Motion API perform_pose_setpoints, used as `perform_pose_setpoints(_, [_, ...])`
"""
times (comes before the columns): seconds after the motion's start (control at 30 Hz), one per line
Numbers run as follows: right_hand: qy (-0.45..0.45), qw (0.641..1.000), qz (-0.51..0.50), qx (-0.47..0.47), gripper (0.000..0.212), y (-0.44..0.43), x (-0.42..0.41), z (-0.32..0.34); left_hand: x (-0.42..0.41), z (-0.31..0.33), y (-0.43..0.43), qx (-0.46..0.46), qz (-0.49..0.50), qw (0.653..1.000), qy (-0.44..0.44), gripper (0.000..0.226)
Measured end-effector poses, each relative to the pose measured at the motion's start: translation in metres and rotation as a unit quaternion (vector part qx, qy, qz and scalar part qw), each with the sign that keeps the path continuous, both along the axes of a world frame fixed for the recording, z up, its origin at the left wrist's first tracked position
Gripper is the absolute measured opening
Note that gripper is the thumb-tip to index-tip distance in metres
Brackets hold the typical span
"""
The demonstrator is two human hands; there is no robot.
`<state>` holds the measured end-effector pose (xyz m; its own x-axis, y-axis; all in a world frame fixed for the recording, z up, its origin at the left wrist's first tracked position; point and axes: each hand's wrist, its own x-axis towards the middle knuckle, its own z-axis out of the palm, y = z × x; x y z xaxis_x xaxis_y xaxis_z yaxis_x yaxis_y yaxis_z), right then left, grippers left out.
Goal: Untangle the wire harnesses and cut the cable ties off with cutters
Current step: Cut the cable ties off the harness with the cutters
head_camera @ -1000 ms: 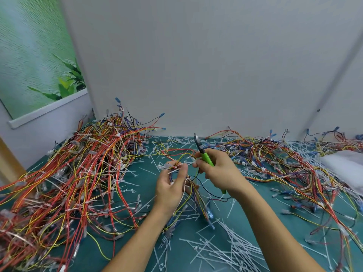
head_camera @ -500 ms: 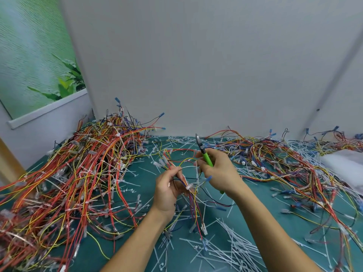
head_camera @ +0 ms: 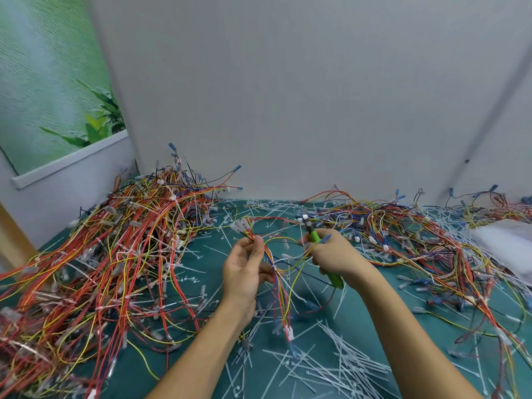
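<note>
Teal tabletop (head_camera: 135, 372): tangled harness (head_camera: 283, 300) (multicoloured)

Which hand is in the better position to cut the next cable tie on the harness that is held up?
The right hand: it grips the green cutters, blades pointing up beside the harness. The left hand pinches the harness wires, so it probably serves better to steady them.

The teal bench (head_camera: 365, 321) carries a harness heap (head_camera: 115, 269) on the left, a flatter harness spread (head_camera: 431, 243) along the back right, cut ties (head_camera: 339, 367) strewn in front, a white object (head_camera: 506, 243) far right
</note>
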<state>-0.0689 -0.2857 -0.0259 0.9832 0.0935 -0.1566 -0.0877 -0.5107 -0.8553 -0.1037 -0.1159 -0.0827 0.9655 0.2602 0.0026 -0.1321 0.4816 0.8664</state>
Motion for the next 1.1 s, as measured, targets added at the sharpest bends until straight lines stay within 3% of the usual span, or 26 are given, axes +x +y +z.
perform_pose_setpoints(0.13, [-0.113, 0.982, 0.03, -0.145, 0.013, 0.001, -0.005, 0.007, 0.001, -0.001, 0.002, 0.048, 0.028, 0.998, 0.003, 0.029])
perform_pose_setpoints(0.27, [-0.233, 0.972, 0.014, -0.014, 0.01, 0.008, -0.015, 0.021, 0.002, -0.002, -0.001, 0.071, 0.046, 0.996, 0.005, 0.021])
perform_pose_setpoints(0.33, [-0.218, 0.972, 0.082, 0.033, 0.013, 0.009, -0.021, 0.026, 0.002, -0.003, -0.002, 0.095, 0.044, 0.994, 0.004, 0.016])
perform_pose_setpoints(0.43, [-0.19, 0.971, 0.143, 0.01, 0.023, 0.015, -0.025, 0.021, 0.003, -0.008, -0.002, 0.11, 0.039, 0.993, 0.01, 0.016])
perform_pose_setpoints(0.53, [-0.213, 0.97, 0.113, -0.025, 0.023, 0.022, -0.023, 0.014, 0.003, -0.009, -0.001, 0.118, 0.03, 0.993, -0.002, 0.008])
perform_pose_setpoints(0.77, [-0.221, 0.972, 0.084, -0.004, 0.004, 0.021, -0.016, 0.005, -0.001, -0.006, -0.003, 0.124, -0.003, 0.992, -0.028, 0.022])
perform_pose_setpoints(0.87, [-0.205, 0.976, 0.06, 0.047, 0.013, 0.021, -0.015, 0.005, -0.001, -0.006, -0.005, 0.135, -0.022, 0.99, -0.042, 0.014])
perform_pose_setpoints(1.1, [-0.222, 0.973, 0.047, 0.036, 0.02, 0.023, -0.014, 0.0, -0.005, -0.007, -0.003, 0.126, -0.13, 0.983, -0.04, 0.012])
